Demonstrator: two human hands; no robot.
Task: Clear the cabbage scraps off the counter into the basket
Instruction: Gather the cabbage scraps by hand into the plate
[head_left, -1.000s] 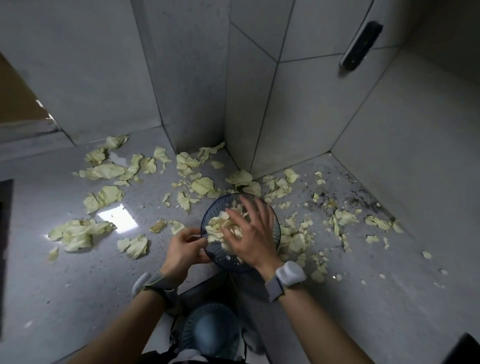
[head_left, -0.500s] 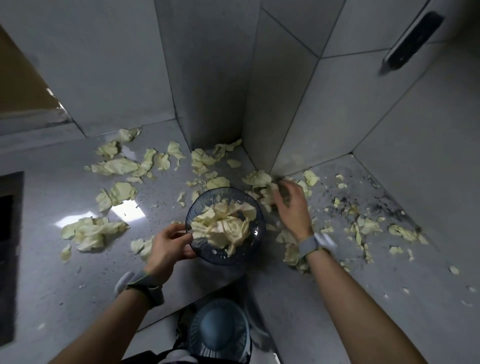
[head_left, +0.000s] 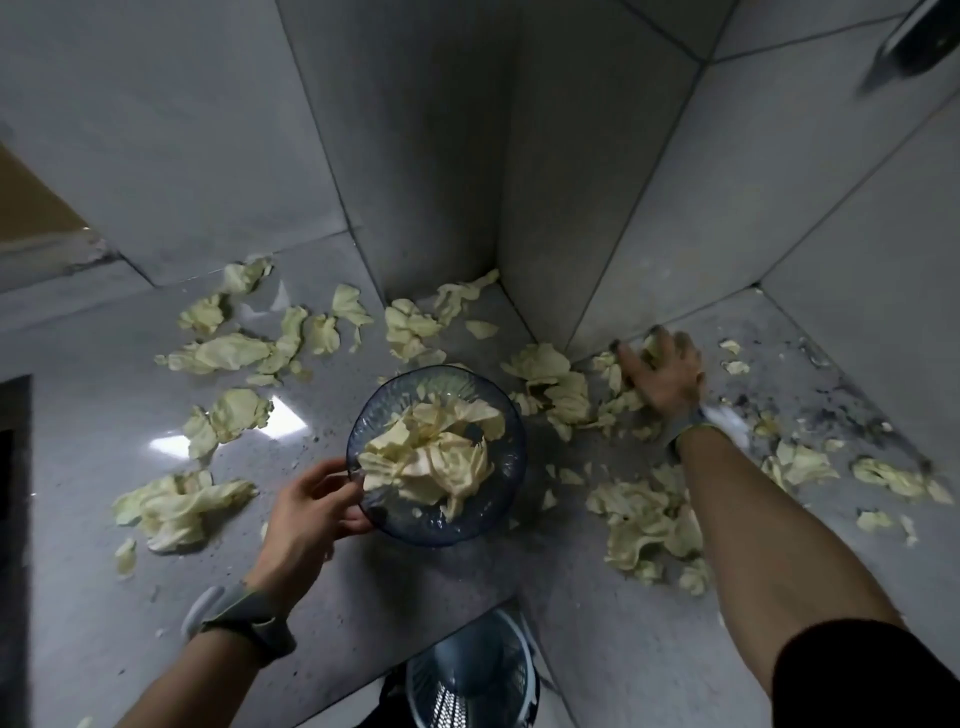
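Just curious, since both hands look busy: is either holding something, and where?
The left hand grips the basket by its near-left rim. The right hand rests on cabbage scraps by the wall; a grip cannot be told.

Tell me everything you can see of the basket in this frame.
The basket is round and shallow, of dark blue see-through plastic with a ribbed wall. It stands upright on the grey counter, near the inner corner of its front edge. It holds a loose heap of pale cabbage scraps, filling it perhaps half. The left hand grips its left rim; more scraps lie on the counter around it.
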